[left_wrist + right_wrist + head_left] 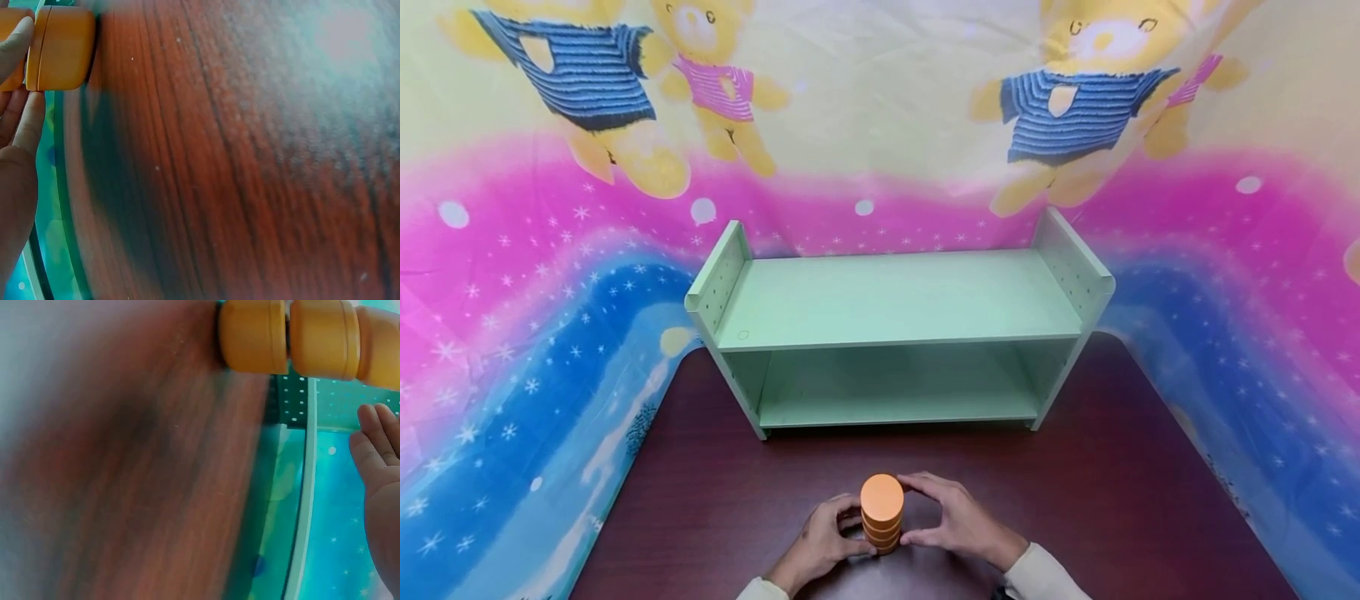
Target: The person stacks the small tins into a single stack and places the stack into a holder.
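A stack of orange round lidded jars (882, 498) stands upright on the dark table, near its front edge. My left hand (822, 537) holds the stack from the left, low down, with thumb and fingers on either side. In the left wrist view the thumb (17, 45) lies near the seam above the bottom jar (65, 50). My right hand (958, 521) is spread around the stack's right side, thumb low and forefinger near the top. The right wrist view shows three jars (322, 340), with a gap between them and the visible fingers (372, 440); that thumb is out of view.
Behind the stack stands a pale green two-tier shelf (895, 300) with raised side panels. The reddish-brown table (700, 500) extends around it. A printed cloth (865, 167) with teddy bears hangs at the back and both sides.
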The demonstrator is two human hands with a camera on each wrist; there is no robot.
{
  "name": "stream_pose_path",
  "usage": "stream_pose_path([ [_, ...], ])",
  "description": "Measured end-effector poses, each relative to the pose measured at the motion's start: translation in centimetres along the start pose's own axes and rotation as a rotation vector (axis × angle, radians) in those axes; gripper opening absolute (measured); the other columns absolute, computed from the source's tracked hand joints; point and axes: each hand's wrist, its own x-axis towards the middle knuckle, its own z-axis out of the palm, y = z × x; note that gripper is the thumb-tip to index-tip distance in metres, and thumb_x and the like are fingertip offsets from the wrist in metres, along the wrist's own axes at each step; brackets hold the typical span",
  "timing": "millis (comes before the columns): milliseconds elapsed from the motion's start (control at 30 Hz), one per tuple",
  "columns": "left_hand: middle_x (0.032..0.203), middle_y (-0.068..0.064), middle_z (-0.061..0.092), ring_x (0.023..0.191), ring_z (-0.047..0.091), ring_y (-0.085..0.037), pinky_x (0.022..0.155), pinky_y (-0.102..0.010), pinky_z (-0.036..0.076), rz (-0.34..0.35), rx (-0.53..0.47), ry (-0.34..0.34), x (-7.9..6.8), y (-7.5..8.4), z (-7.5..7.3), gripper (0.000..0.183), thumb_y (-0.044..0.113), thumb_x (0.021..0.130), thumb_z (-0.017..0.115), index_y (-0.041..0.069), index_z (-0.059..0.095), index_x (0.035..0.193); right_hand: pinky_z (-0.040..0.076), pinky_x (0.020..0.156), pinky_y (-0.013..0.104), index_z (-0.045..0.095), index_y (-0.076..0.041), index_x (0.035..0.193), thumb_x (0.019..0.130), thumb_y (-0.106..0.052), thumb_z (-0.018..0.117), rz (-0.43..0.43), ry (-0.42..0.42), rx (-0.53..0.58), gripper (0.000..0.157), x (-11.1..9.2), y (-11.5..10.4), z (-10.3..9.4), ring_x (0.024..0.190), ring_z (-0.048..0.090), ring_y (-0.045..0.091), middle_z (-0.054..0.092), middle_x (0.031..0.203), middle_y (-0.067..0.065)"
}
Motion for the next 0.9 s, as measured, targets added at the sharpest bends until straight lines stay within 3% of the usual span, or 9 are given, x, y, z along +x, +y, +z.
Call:
stream_pose_path([
  [300,0.115,-0.010,0.060,0.110,0.066,-0.024,0.092,-0.028,0.056,0.006,0.007,-0.005,-0.1,-0.6,0.0,0.050,-0.001,0.073,0.087,-0.001,0.066,0.119,0.056,0.096,0.036,0.057,-0.004,0.136,0.079,-0.026,0.087,0.075,-0.009,0.004,0.067,-0.8,0.7,1.4,0.117,0.061,0.018,0.063,0.129,0.002],
  [567,0.114,-0.010,0.060,0.108,0.066,-0.016,0.092,-0.027,0.056,0.004,-0.002,-0.008,-0.2,-0.9,-0.1,0.046,-0.001,0.075,0.086,-0.001,0.067,0.117,0.055,0.095,0.037,0.060,0.000,0.129,0.075,-0.021,0.090,0.099,-0.010,-0.072,0.065,-1.4,1.3,2.6,0.114,0.063,0.020,0.065,0.124,0.006],
  [900,0.114,-0.009,0.061,0.106,0.066,-0.016,0.091,-0.029,0.057,-0.041,-0.018,-0.009,-0.1,-0.6,-0.1,0.044,0.000,0.076,0.086,0.001,0.068,0.116,0.054,0.098,0.038,0.062,-0.002,0.129,0.080,-0.027,0.087,0.137,-0.048,-0.072,0.061,-1.5,1.8,3.3,0.116,0.062,0.020,0.066,0.124,0.006],
])
